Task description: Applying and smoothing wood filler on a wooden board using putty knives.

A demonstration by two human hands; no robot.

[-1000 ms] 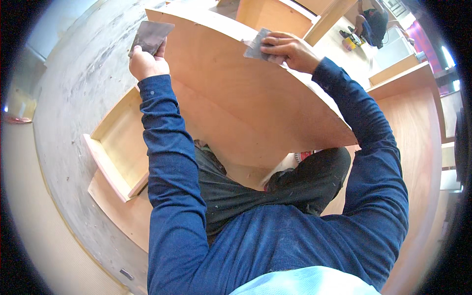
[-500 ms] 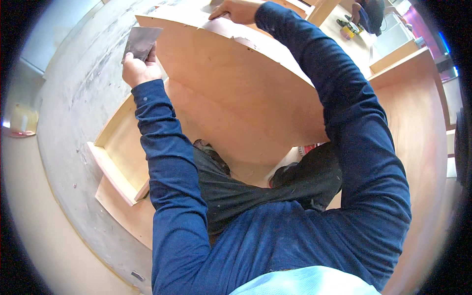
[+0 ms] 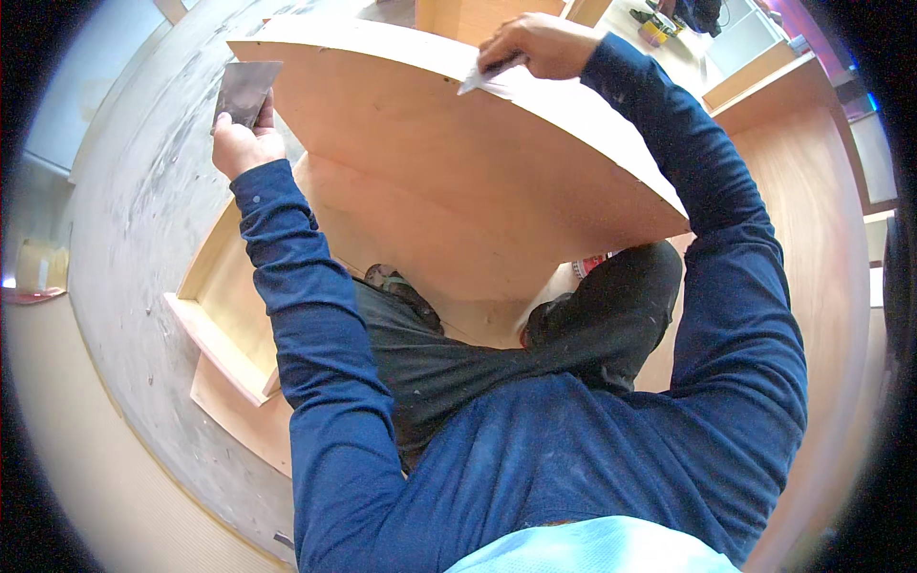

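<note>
My left hand (image 3: 250, 148) is raised at the upper left, its fingers closed round a flat grey plate (image 3: 246, 88), rectangular like a scraper. At the top, my right hand (image 3: 549, 45) grips a thin, pale-edged scraper (image 3: 471, 81), mostly hidden by the fingers. That scraper rests against the long upper edge of a light wooden panel (image 3: 420, 143), which stands before my legs. Above this edge lies a bright, pale surface (image 3: 602, 119). The plate in my left hand is apart from the panel, beside its left end.
A shallow wooden frame (image 3: 224, 353) lies at my left on the stained grey floor (image 3: 134, 248). Another wood panel (image 3: 812, 220) rises at my right. Behind my knee sits a red and white can (image 3: 586, 265). A person (image 3: 700, 14) is near a yellow container (image 3: 656, 31) at the upper right.
My right hand has moved right and slightly down along the panel's edge, bringing the scraper into view. My left hand and its plate have shifted slightly left.
</note>
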